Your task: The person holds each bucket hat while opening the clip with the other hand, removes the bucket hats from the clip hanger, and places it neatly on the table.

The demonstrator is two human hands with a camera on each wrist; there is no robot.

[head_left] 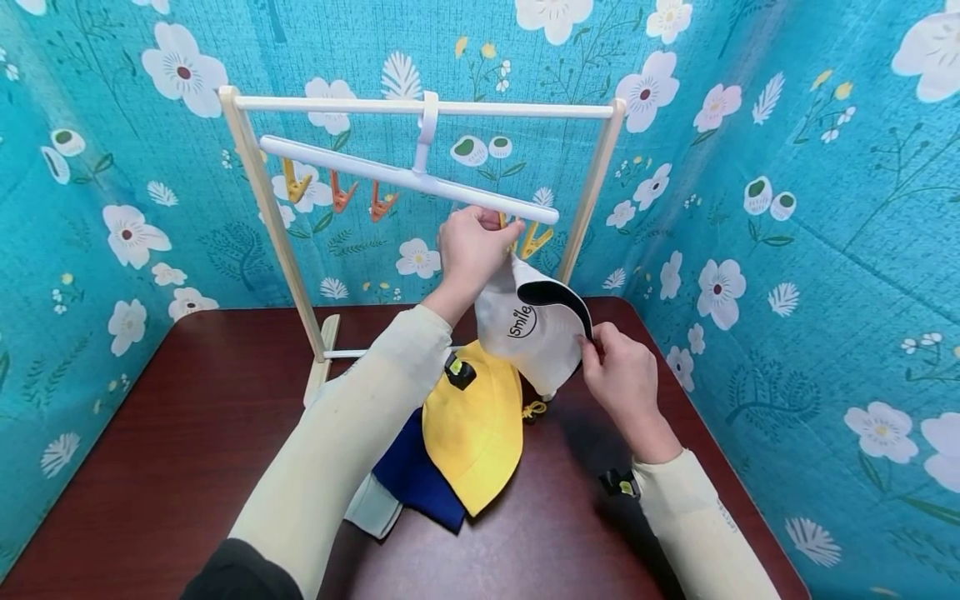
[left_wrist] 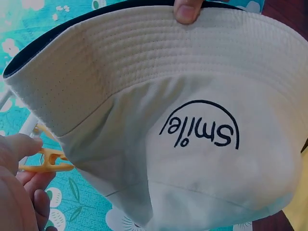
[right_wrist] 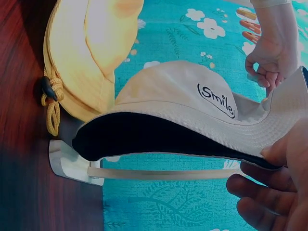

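A white bucket hat (head_left: 498, 321) with a black lining and "Smile" lettering hangs tilted between the two hands. My left hand (head_left: 472, 250) pinches a yellow clothespin (left_wrist: 50, 167) under the right part of the white hanger (head_left: 360, 167). That clothespin's tip is right at the hat's edge in the left wrist view. With thumb and fingers, my right hand (head_left: 622, 375) grips the hat's brim (right_wrist: 240, 144) on the lower right, the thumb on the white outer side. Another yellow clothespin (head_left: 537, 242) hangs just right of the left hand.
The hanger hooks over a wooden rack (head_left: 300, 103). On its left hang a yellow clip (head_left: 296, 182) and two orange clips (head_left: 342, 193). Beneath, on the dark table (head_left: 187, 417), lie a yellow hat (head_left: 480, 417), navy cloth (head_left: 420, 479) and pale grey cloth (head_left: 372, 507).
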